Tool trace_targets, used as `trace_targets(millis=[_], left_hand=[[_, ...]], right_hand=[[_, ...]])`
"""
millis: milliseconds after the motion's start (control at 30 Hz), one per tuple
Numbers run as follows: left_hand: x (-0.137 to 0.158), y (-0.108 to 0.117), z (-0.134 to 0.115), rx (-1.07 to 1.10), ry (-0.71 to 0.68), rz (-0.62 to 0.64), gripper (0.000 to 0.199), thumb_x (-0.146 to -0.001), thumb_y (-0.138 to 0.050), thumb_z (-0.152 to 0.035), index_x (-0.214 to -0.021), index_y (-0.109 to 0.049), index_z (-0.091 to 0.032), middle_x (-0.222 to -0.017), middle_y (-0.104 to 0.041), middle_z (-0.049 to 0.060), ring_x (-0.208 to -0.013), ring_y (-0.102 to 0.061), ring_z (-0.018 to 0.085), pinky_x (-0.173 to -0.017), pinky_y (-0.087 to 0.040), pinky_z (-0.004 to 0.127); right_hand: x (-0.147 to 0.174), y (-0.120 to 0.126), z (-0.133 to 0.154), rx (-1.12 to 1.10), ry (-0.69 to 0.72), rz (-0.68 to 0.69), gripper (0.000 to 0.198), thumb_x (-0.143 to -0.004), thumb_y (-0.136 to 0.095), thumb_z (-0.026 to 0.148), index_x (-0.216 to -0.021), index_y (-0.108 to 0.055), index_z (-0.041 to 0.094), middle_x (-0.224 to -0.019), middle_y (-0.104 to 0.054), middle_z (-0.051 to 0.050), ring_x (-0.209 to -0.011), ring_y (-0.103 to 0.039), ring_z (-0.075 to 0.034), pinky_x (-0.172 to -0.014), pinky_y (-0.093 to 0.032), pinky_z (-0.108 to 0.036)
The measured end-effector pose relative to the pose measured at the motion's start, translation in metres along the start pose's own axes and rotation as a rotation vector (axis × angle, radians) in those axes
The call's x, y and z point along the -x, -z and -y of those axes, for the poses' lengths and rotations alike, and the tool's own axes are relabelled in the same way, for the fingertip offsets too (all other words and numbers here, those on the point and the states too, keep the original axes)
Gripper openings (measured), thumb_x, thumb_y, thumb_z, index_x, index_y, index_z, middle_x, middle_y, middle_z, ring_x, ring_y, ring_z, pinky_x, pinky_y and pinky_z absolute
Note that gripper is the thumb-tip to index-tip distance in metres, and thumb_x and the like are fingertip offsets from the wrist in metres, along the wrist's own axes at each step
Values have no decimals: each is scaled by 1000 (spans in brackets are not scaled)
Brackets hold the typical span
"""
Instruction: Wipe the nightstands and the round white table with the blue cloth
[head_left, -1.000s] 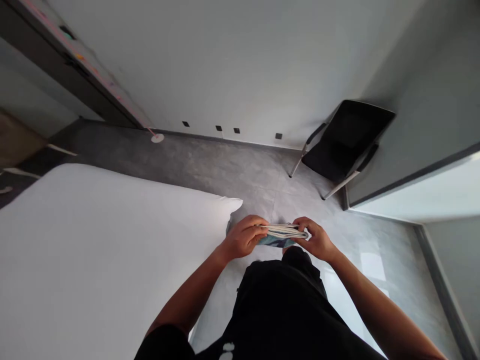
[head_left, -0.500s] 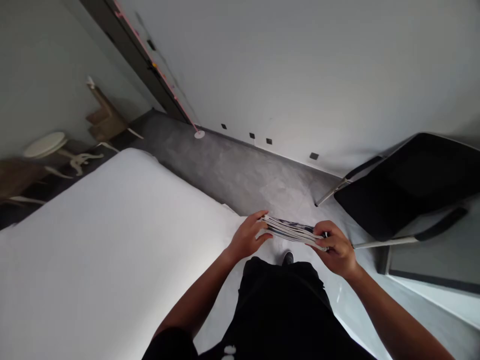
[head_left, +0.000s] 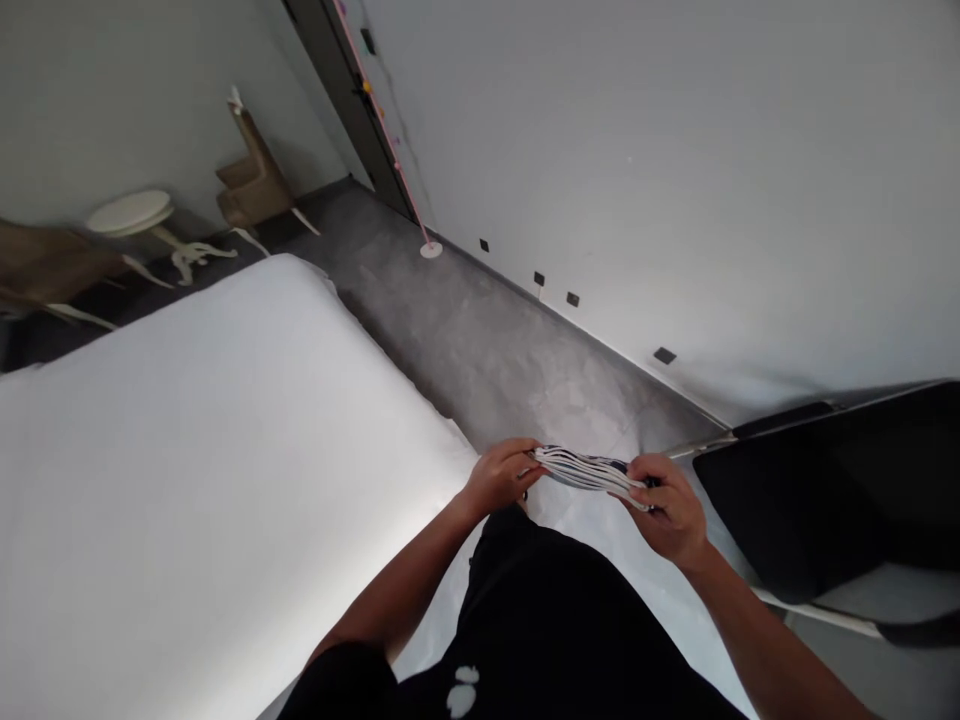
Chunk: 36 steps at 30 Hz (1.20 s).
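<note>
While its two ends are grasped by the left hand point(head_left: 504, 474) and the right hand point(head_left: 671, 508), a layered, pale-edged stack point(head_left: 589, 471) is held in the air, just off the right edge of a broad white-covered surface point(head_left: 225, 450). Judging by the closely gathered layers, stacking or folding seems largely done; it has been neither set down nor let go.

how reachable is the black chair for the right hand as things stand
Probably yes: nothing visible stands between the right hand and the black chair on that side, though the hand holds the bundle, so it may need to let go first.
</note>
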<state>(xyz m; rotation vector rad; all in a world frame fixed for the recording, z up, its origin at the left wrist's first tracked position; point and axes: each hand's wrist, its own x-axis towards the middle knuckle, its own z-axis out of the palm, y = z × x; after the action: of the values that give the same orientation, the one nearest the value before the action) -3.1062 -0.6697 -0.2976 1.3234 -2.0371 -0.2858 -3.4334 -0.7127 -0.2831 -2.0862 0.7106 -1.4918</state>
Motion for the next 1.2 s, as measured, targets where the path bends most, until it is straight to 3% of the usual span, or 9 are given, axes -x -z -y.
trace_targets(millis=[200, 300, 400, 567, 700, 800, 967, 1067, 1200], left_hand=[[-81, 50, 107, 3, -43, 89, 26, -112, -70, -38, -90, -73, -24, -115, -87, 11, -103, -82, 25, -96, -66, 42], [-121, 86, 155, 10, 26, 218, 21, -107, -73, -38, -120, -75, -22, -114, -83, 12, -103, -78, 28, -97, -62, 44], [-157, 108, 189, -18, 66, 363, 66, -99, -80, -39, -159, -64, -18, -126, -79, 16, -117, -75, 36, -110, -57, 53], [-204, 98, 231, 18, 38, 373, 83, -92, -88, -78, -148, -68, -20, -143, -73, 22, -140, -66, 45, -127, -46, 62], [-232, 76, 277, 11, 193, 378, 64, -101, -77, -81, -120, -67, -21, -119, -75, 17, -111, -74, 37, -103, -58, 51], [-262, 73, 314, -3, 321, 412, 51, -107, -77, -70, -119, -64, -22, -114, -76, 12, -102, -75, 32, -92, -58, 42], [-334, 93, 362, -39, 450, 449, 38, -114, -67, -58, -127, -61, -23, -121, -80, 13, -102, -80, 32, -86, -58, 39], [-380, 103, 385, -64, 495, 414, 33, -114, -67, -54, -126, -59, -25, -119, -81, 12, -102, -81, 31, -88, -58, 39], [-427, 106, 415, -26, 564, 322, 29, -110, -70, -48, -125, -60, -26, -116, -81, 9, -100, -80, 29, -89, -59, 38]], right_hand=[[-114, -64, -69, -29, -99, 89, 22, -107, -86, 24, -102, -66, 32, -107, -75, -5, -102, -81, -27, -84, -69, -44], [-167, -105, -98, -55, -207, 159, 28, -110, -83, 30, -97, -58, 31, -110, -74, -6, -106, -81, -28, -87, -68, -43], [-209, -145, -124, -97, -256, 257, 28, -110, -83, 37, -101, -58, 31, -111, -74, -7, -104, -79, -28, -89, -67, -44], [-266, -198, -167, -143, -210, 414, 22, -109, -82, 32, -103, -61, 31, -110, -74, -6, -102, -76, -27, -91, -64, -44], [-310, -230, -214, -160, -268, 405, 23, -104, -85, 30, -107, -62, 31, -112, -75, -6, -103, -76, -27, -95, -64, -44], [-346, -249, -261, -172, -364, 454, 28, -102, -87, 34, -122, -68, 31, -116, -76, -6, -104, -76, -28, -98, -65, -45], [-422, -262, -369, -263, -395, 569, 100, -92, -98, 59, -175, -50, 30, -134, -77, -10, -115, -77, -31, -105, -66, -51], [-480, -260, -433, -342, -352, 675, 87, -97, -87, 79, -165, -65, 28, -133, -80, -12, -120, -78, -34, -109, -65, -54], [-560, -265, -489, -399, -296, 852, 56, -111, -69, 77, -130, -86, 27, -123, -84, -13, -117, -79, -34, -106, -65, -50]])
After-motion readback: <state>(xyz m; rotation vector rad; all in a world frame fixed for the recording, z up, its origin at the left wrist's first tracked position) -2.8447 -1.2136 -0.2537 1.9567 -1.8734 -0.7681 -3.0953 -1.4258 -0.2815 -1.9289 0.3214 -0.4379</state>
